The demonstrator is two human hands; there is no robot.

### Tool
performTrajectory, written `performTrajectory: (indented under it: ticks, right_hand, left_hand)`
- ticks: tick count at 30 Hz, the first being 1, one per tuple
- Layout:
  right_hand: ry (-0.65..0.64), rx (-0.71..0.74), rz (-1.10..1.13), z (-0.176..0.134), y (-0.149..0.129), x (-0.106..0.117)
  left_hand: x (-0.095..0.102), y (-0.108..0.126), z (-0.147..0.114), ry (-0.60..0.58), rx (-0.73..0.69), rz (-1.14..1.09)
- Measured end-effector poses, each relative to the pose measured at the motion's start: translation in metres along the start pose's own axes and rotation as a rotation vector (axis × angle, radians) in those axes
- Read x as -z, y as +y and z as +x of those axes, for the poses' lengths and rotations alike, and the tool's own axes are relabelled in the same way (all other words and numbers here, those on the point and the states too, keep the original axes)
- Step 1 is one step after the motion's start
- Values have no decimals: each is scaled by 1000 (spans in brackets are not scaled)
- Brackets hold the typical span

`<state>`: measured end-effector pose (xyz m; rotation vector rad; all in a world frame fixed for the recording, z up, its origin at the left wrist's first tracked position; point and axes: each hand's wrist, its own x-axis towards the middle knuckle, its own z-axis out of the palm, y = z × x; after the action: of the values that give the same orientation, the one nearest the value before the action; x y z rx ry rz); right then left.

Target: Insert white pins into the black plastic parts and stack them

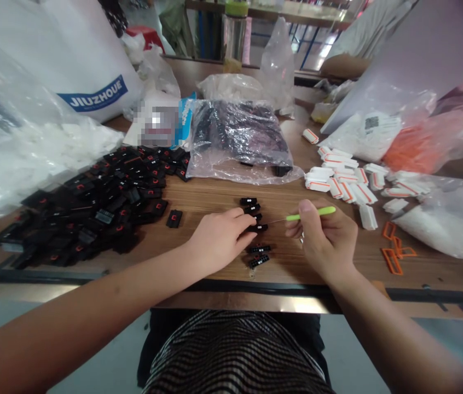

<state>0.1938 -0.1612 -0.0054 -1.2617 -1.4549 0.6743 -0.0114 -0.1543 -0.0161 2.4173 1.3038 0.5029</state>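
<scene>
My left hand [224,238] reaches in from the left, its thumb and fingers closed about a small black connector housing [261,227] on the table. That housing belongs to a short column of similar ones, partly hidden by my fingers; another black connector [259,261] lies at its near end. In my right hand [327,241] is a pick with a bright green handle [327,210], gripped between thumb and fingers. Its thin metal needle points left, toward the held housing. Something small and white shows under my right fingers, too hidden to name.
A heap of black connector parts [112,202] covers the left side. White pieces with orange strips [344,175] and loose orange frames [392,261] lie right. A plastic bag of dark parts [239,131] lies ahead. White sacks flank the wooden table [210,191].
</scene>
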Motion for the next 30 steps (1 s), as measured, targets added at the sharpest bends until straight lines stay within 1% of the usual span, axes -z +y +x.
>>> performTrajectory:
  ticks: [6, 11, 20, 30]
  right_hand:
    - [25, 13, 0, -5, 4, 1]
    - [2, 3, 3, -8, 2, 2]
    - [-4, -17, -1, -10, 4, 2]
    - [-19, -2, -32, -10, 3, 2]
  left_hand:
    - [-6, 0, 1, -24, 27, -32]
    - [-6, 2, 2, -71, 33, -32]
    - [-10, 2, 2, -61, 41, -89]
    - [-9, 3, 3, -51, 50, -104]
